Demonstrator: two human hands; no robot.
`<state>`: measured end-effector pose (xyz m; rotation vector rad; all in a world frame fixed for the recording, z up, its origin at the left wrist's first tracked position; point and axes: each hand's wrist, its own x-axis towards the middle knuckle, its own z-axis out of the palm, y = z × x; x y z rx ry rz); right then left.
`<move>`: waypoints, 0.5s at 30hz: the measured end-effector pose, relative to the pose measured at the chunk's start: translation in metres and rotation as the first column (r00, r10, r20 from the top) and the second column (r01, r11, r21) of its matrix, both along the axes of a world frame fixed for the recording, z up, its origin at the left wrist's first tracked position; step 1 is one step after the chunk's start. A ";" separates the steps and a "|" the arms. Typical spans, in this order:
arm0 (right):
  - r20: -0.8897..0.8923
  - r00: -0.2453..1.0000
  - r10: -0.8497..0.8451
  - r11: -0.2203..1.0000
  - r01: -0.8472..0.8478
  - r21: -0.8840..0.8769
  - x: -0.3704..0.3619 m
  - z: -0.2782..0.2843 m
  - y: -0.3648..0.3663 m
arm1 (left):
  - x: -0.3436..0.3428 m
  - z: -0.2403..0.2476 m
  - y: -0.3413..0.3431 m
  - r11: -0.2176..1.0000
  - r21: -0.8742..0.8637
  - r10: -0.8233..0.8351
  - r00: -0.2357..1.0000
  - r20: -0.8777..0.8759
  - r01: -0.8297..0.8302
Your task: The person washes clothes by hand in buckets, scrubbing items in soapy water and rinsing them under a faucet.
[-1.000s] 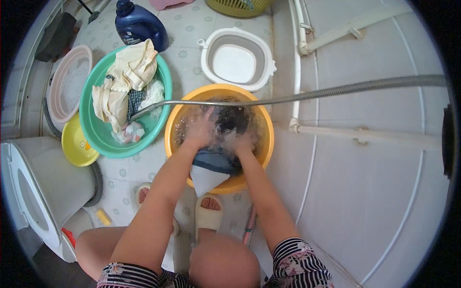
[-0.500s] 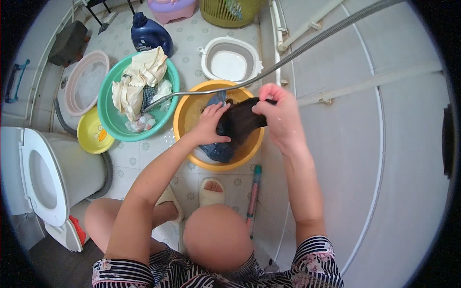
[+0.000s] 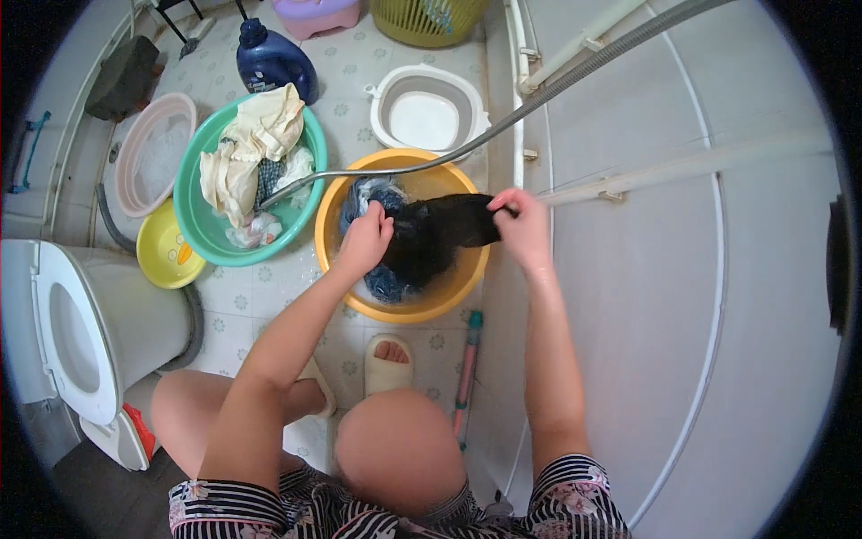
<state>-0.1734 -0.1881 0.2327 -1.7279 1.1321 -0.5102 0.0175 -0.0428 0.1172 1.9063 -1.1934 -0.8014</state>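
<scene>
A wet black cloth (image 3: pixel 444 229) is stretched sideways over the orange basin (image 3: pixel 479 269). My right hand (image 3: pixel 523 232) pinches its right end, just past the basin's right rim. My left hand (image 3: pixel 364 241) is closed at the cloth's left edge and appears to grip it, though the fingertips are partly hidden. Under and beside the black cloth, a bunched blue cloth (image 3: pixel 388 284) lies in the water. A ribbed metal hose (image 3: pixel 395 168) crosses above the basin's far side.
Left of the basin, a green tub (image 3: pixel 193 202) holds cream and white clothes (image 3: pixel 269 126). Around it are a yellow bowl (image 3: pixel 162 256), a pink basin (image 3: pixel 130 171), a blue detergent bottle (image 3: pixel 278 72) and a white-grey basin (image 3: pixel 424 115). A toilet (image 3: pixel 108 341) stands left; a wall and pipes run along the right.
My left hand has gone from lying spread on the cloth to closed at its left edge. My right hand is slightly lower, and the black cloth is spread wider. More blue cloth shows.
</scene>
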 end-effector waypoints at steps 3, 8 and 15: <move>-0.481 0.865 0.143 0.927 -0.287 -0.240 0.007 -0.095 0.024 | -0.011 -0.019 0.007 0.996 -0.030 -0.071 0.962 0.265 0.082; -0.746 0.648 0.155 0.768 -0.554 -0.322 0.036 -0.198 0.064 | -0.012 -0.077 0.004 0.917 0.391 -0.246 0.879 0.409 0.075; -0.792 0.552 0.260 0.903 -0.429 -0.003 0.056 -0.243 0.036 | -0.015 -0.103 -0.036 0.906 0.421 -0.194 0.921 0.339 0.036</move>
